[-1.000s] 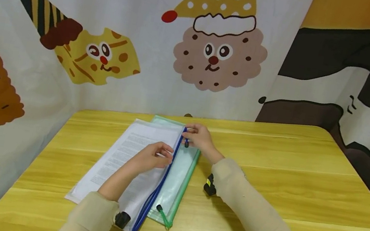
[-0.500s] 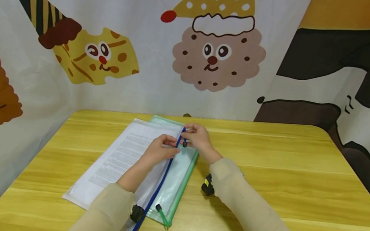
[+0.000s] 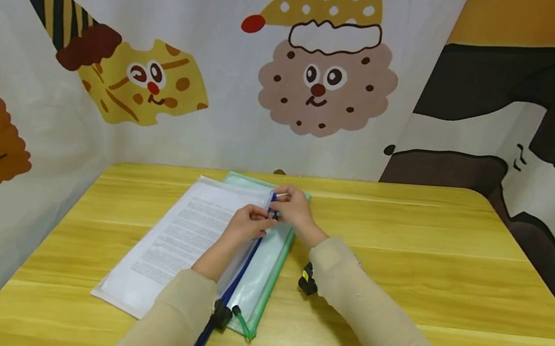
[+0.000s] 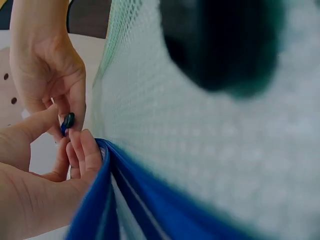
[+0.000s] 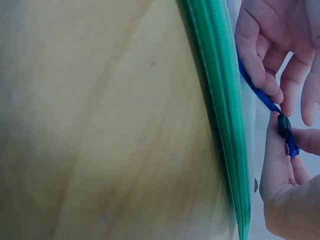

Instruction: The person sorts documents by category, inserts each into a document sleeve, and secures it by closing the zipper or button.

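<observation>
A clear zip document pouch with a blue zipper edge (image 3: 246, 270) holds printed paper (image 3: 173, 235). It overlaps a pale green mesh zip pouch (image 3: 270, 251) on the table. My right hand (image 3: 296, 210) pinches the blue zipper's far end by its black-tipped pull (image 5: 284, 126), clearest in the right wrist view. Close beside it, my left hand (image 3: 245, 226) holds the blue edge between thumb and fingers. In the left wrist view the left fingers (image 4: 90, 152) lie against the blue edge. Fingers partly hide the zipper's far end.
The wood-grain table (image 3: 408, 250) extends to the right of the pouches. A green zipper pull (image 3: 243, 323) lies at the green pouch's near corner. Behind the table hangs a cartoon-printed curtain (image 3: 230, 128).
My left hand has moved away from me and rightward along the pouch, up to the right hand, and its fingers have closed on the blue edge. The right hand stays nearly in place.
</observation>
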Action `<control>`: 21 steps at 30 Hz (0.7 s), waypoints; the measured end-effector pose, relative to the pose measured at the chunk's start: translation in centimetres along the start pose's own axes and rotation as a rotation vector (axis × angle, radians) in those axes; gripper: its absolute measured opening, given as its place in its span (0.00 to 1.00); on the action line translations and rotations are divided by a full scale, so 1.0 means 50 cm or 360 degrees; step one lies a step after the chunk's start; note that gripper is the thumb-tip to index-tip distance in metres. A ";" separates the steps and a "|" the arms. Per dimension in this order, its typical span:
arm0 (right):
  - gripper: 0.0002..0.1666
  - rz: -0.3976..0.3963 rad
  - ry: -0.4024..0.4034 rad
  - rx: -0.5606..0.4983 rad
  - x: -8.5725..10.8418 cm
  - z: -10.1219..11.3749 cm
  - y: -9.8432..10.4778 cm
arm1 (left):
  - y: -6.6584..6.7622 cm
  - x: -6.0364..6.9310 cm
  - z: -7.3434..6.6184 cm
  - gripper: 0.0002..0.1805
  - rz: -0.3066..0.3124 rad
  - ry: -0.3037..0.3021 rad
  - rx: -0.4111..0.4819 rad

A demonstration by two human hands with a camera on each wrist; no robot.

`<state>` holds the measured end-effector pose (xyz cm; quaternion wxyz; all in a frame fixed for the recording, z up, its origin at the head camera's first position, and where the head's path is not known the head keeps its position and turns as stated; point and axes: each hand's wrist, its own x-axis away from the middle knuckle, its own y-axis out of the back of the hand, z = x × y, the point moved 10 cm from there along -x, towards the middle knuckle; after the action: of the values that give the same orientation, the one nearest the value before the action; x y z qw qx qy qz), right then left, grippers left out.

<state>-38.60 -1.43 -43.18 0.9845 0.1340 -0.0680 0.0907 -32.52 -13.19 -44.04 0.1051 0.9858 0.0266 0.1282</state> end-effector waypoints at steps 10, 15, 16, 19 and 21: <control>0.17 -0.0053 0.0050 0.0116 0.007 0.011 -0.002 | -0.001 -0.007 0.013 0.13 -0.0007 -0.0004 0.0006; 0.17 -0.0078 0.0058 0.0186 0.008 0.013 -0.001 | -0.002 -0.011 0.013 0.11 -0.0037 -0.0040 -0.0091; 0.17 -0.0087 0.0065 0.0202 0.008 0.015 0.000 | -0.002 -0.012 0.014 0.11 -0.0044 -0.0044 -0.0106; 0.17 -0.0101 0.0077 0.0245 0.010 0.016 -0.001 | -0.001 -0.015 0.016 0.12 -0.0071 -0.0046 -0.0140; 0.17 -0.0103 0.0074 0.0267 0.011 0.014 -0.003 | 0.002 -0.016 0.018 0.12 -0.0097 -0.0049 -0.0156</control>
<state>-38.11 -1.68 -42.46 0.9735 0.2159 -0.0330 0.0675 -33.04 -13.54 -45.06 0.1576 0.9801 0.0487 0.1109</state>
